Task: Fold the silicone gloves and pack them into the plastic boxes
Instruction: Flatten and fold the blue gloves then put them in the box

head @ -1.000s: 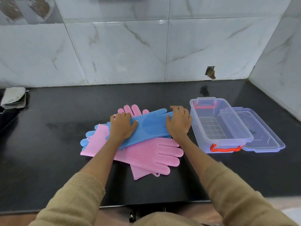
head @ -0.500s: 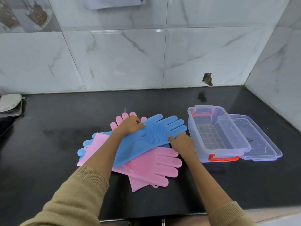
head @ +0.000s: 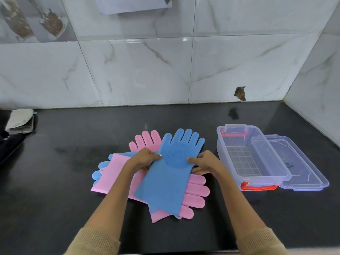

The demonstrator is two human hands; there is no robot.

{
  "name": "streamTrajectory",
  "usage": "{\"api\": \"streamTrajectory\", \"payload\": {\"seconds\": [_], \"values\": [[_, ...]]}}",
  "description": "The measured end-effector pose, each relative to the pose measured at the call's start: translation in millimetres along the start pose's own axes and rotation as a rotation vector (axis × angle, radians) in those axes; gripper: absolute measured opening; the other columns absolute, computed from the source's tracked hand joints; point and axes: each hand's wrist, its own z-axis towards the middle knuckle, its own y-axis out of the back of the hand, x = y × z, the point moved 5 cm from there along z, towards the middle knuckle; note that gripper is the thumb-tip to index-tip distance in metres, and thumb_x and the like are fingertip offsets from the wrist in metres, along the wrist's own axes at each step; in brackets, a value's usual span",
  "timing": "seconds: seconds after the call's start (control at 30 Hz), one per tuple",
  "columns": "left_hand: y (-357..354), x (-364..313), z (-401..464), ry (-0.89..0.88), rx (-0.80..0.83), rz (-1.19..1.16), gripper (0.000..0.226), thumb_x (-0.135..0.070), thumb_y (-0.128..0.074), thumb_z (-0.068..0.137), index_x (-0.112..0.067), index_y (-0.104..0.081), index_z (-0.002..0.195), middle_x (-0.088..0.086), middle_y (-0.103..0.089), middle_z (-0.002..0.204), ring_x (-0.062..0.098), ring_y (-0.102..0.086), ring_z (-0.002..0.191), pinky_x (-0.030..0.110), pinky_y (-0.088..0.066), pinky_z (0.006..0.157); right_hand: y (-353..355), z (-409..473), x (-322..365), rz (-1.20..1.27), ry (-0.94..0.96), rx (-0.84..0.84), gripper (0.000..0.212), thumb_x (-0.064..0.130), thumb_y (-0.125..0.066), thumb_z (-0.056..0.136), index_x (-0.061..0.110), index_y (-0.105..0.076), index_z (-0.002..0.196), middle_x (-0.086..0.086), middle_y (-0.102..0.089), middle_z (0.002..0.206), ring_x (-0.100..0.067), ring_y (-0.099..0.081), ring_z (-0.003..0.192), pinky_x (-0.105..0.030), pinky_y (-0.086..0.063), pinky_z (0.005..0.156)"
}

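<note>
- My left hand point(head: 145, 159) pinches the left edge of the top blue glove point(head: 170, 172) at palm level; my right hand point(head: 206, 163) grips the opposite edge, thumb on top and fingers curled beneath.
- That glove lies mid-frame, fingers pointing up toward the wall, cuff toward me, on top of the pile.
- To fold well, I judge I should lift evenly on both sides and bring one end over the other, lining the edges up before pressing; silicone likely springs back, so a firm crease helps.
- Under it lie pink gloves point(head: 195, 192), fingers showing right of centre and at the top of the pile, and a second blue glove point(head: 100, 170) peeking out at the pile's left edge. They may drag along if I slide instead of lifting.
- The clear plastic box point(head: 230, 161) with red latches sits open, right of centre, just beside my right hand; its lid point(head: 303, 168) leans against its far right side.
- A pale cloth point(head: 19, 119) rests at far left on the black counter point(head: 64, 181), well clear of me.
</note>
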Motion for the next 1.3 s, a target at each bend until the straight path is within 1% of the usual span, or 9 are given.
{"api": "streamTrajectory", "payload": {"seconds": [0.27,0.37,0.47,0.57,0.73,0.9,1.07,1.2,1.3], "values": [[-9.4,-1.4,-25.9,-0.011,-0.028,-0.061,0.026,-0.027,-0.057,0.093,-0.011,-0.052,0.074,0.009,-0.062,0.072,0.018,-0.059,0.054,0.021,-0.052,0.042,-0.4,-6.7,6.0,0.013,0.157,-0.172,0.024,0.016,-0.054,0.094,-0.002,-0.058,0.111,-0.017,-0.065,0.116,-0.032,-0.065,0.101,-0.049,-0.055,0.087],[-7.5,1.2,-38.7,0.005,-0.159,-0.119,0.024,-0.032,-0.053,0.095,-0.01,-0.056,0.089,0.008,-0.065,0.074,0.02,-0.063,0.058,0.027,-0.056,0.05,-0.3,-7.6,2.4,0.083,0.153,-0.175,0.03,0.021,-0.057,0.093,-0.001,-0.057,0.114,-0.016,-0.065,0.118,-0.031,-0.066,0.102,-0.044,-0.058,0.083],[3.4,15.0,-59.7,0.085,-0.48,-0.023,0.025,-0.036,-0.046,0.095,-0.015,-0.057,0.086,0.009,-0.071,0.084,0.028,-0.067,0.077,0.037,-0.056,0.075,0.0,-7.9,-4.5,0.147,0.122,-0.117,0.04,0.028,-0.065,0.087,0.003,-0.056,0.117,-0.011,-0.066,0.116,-0.023,-0.068,0.093,-0.023,-0.058,0.06],[5.4,32.3,-87.1,0.215,-0.683,0.125,0.028,-0.036,-0.046,0.093,-0.011,-0.059,0.096,0.008,-0.065,0.092,0.025,-0.058,0.083,0.032,-0.043,0.071,-0.6,-10.2,-8.8,0.132,0.102,-0.074,0.034,0.026,-0.071,0.082,0.008,-0.057,0.107,-0.003,-0.066,0.106,-0.01,-0.066,0.076,-0.014,-0.052,0.05],[6.4,61.5,-121.8,0.5,-0.777,0.142,0.068,-0.048,-0.061,0.084,0.0,-0.04,0.127,0.018,-0.052,0.119,0.035,-0.054,0.107,0.044,-0.046,0.084,-7.1,-21.1,-7.8,-0.199,0.171,-0.376,0.031,0.04,-0.066,0.084,0.014,-0.052,0.093,0.0,-0.059,0.092,-0.006,-0.053,0.068,-0.013,-0.037,0.055],[3.7,79.0,-120.2,0.457,-0.855,-0.369,0.088,-0.029,-0.08,0.072,0.001,-0.026,0.135,0.023,-0.037,0.131,0.039,-0.05,0.112,0.046,-0.047,0.085,-15.3,-24.5,-3.4,-0.315,0.116,-0.337,0.046,0.05,-0.06,0.085,0.009,-0.056,0.106,-0.007,-0.064,0.104,-0.014,-0.058,0.081,-0.019,-0.043,0.062],[-8.7,79.6,-99.7,0.355,-0.827,-1.07,0.057,-0.01,-0.08,0.069,-0.005,-0.048,0.116,0.011,-0.06,0.113,0.027,-0.058,0.093,0.036,-0.049,0.076,-19.2,-20.5,2.6,-0.36,0.122,-0.183,0.05,0.053,-0.054,0.087,0.013,-0.054,0.117,-0.006,-0.063,0.118,-0.021,-0.062,0.104,-0.034,-0.05,0.09],[-12.8,65.3,-83.5,0.286,-0.679,-1.069,0.045,-0.013,-0.077,0.073,-0.012,-0.051,0.109,0.008,-0.062,0.106,0.026,-0.058,0.093,0.038,-0.05,0.082,-23.4,-19.2,5.7,-0.391,0.229,-0.209,0.051,0.05,-0.062,0.083,0.012,-0.053,0.116,-0.006,-0.062,0.117,-0.021,-0.059,0.106,-0.035,-0.05,0.091],[-11.2,56.6,-84.0,0.13,-0.724,-0.894,0.05,-0.009,-0.072,0.076,-0.01,-0.052,0.122,0.005,-0.063,0.115,0.023,-0.059,0.1,0.035,-0.05,0.084,-12.2,-14.2,3.6,-0.193,0.228,-0.148,0.043,0.041,-0.073,0.077,0.009,-0.06,0.101,-0.006,-0.068,0.106,-0.013,-0.064,0.083,-0.027,-0.055,0.07]]}}
